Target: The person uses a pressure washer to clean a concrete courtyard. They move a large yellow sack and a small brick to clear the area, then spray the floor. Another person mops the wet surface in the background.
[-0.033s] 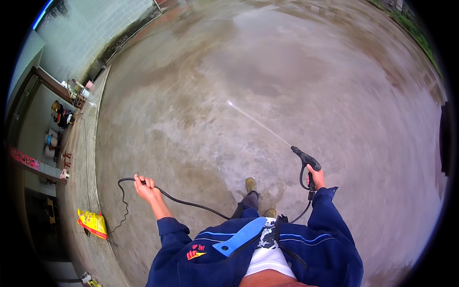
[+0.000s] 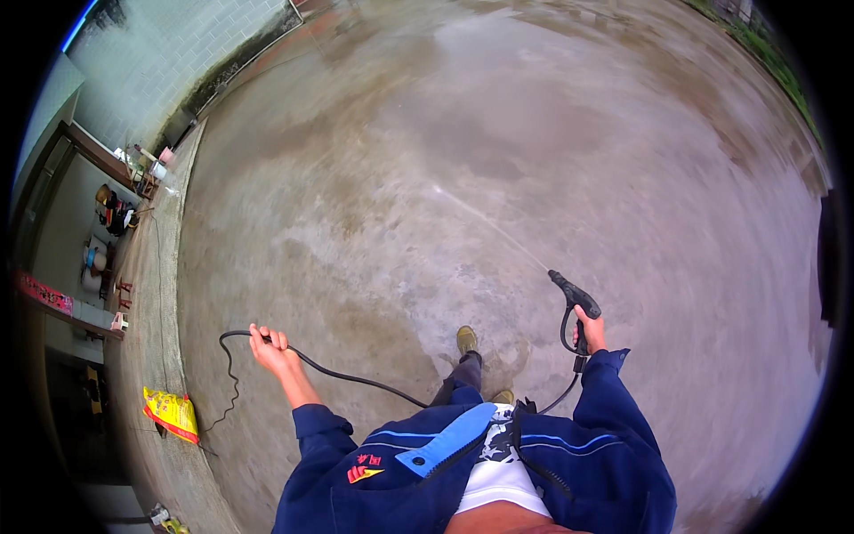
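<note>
On wet concrete [image 2: 374,178] — spray gun [image 2: 574,298], hose [image 2: 347,376]

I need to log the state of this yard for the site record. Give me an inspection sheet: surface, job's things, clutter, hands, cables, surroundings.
Surface: concrete yard, wet and patchy, darker and lighter areas.
Job's things: black spray gun sending a thin water jet across the ground.
Clutter: yellow bag lying near the left edge of the yard.
Hands: right hand grips the spray gun handle; left hand holds up the black hose.
Cables: the hose loops on the ground at left and runs past the feet toward the gun.
Surroundings: block wall far left; open shed with stored items; grass far right.
</note>
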The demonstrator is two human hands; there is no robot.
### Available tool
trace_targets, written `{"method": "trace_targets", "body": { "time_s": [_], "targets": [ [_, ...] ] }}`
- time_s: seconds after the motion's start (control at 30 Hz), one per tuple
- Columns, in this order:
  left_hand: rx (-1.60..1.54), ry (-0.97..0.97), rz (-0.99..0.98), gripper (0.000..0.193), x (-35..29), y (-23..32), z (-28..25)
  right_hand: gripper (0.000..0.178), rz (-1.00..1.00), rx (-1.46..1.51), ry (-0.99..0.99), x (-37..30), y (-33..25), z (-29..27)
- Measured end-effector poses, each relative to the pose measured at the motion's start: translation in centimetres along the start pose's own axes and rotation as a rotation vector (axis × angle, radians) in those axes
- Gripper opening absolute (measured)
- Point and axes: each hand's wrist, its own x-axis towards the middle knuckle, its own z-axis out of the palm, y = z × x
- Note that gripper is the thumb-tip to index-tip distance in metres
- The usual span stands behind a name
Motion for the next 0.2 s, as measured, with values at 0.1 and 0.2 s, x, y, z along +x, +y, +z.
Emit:
{"method": "trace_targets", "body": {
  "time_s": [0.1, 0.2],
  "targets": [
    [-0.007, -0.006, 0.019, 0.018, 2.5, -0.8, -1.3, 0.036, -0.009, 0.063, 0.143, 1.1, -0.5, 0.5],
    [-0.009, 0.001, 0.032, 0.019, 6.0, -2.4, -2.3, 0.038, -0.069, 0.033, 0.151, 1.9, 0.1, 2.7]
  ]
}}
